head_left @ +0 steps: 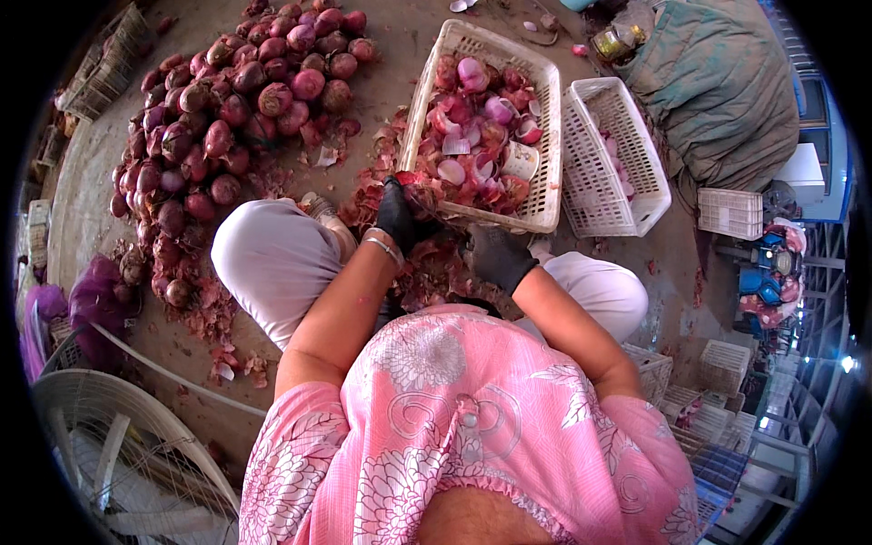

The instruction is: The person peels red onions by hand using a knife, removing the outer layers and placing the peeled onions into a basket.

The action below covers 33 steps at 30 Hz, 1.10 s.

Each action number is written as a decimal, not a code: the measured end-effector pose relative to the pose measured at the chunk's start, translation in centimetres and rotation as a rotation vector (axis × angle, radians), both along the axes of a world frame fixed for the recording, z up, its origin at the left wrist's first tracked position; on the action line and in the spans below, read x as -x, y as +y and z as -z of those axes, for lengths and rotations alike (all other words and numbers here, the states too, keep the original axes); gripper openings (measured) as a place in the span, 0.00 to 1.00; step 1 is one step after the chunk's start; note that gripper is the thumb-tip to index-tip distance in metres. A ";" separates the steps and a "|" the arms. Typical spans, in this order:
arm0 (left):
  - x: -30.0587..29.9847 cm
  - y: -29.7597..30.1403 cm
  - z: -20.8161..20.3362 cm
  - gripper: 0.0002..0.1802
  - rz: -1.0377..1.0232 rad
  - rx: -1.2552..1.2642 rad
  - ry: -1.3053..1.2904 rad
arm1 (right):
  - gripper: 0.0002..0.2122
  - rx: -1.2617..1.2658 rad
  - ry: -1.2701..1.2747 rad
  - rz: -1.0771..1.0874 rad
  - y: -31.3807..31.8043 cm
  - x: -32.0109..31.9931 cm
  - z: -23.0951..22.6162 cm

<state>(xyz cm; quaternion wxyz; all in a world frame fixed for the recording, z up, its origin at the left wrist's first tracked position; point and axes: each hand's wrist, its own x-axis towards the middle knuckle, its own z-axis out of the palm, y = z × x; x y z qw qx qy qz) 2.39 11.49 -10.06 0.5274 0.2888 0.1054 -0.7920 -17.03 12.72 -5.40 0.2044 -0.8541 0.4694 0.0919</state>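
My left hand [396, 216], in a black glove, is closed around a red onion [420, 196] close to the near left corner of a white plastic crate [552, 100]. My right hand [501, 260], gloved in dark grey and black, is just below the crate's near edge. Its fingers are curled, and what they hold, if anything, does not show. Inside the crate are peeled onions [473, 74], loose skins and a whitish cup [520, 161]. Torn red skins lie on the floor beneath and around both hands.
A large heap of unpeeled red onions [218, 138] covers the floor at left. A second white crate [647, 163] with a few onions stands to the right, near a green-grey cloth cover [708, 91]. A wire-guarded fan [118, 454] and a purple net bag [98, 304] are at lower left.
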 end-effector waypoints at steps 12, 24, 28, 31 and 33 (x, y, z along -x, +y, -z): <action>0.3 -0.6 4.2 0.32 0.007 0.016 -0.033 | 0.13 -0.038 0.236 -0.284 -4.7 -3.4 1.5; 0.3 2.3 -0.8 0.21 0.081 0.159 -0.227 | 0.10 0.114 0.081 -0.083 -3.3 -4.1 3.7; -0.4 3.1 -3.6 0.18 0.081 0.478 -0.163 | 0.10 0.170 -0.071 -0.005 -3.1 -0.5 1.0; -0.5 3.1 -5.0 0.20 0.038 0.493 0.057 | 0.08 0.230 -0.082 -0.058 -4.1 3.9 1.5; -0.9 2.7 -3.5 0.31 0.041 0.409 0.105 | 0.08 0.231 -0.116 -0.061 -4.4 6.0 3.4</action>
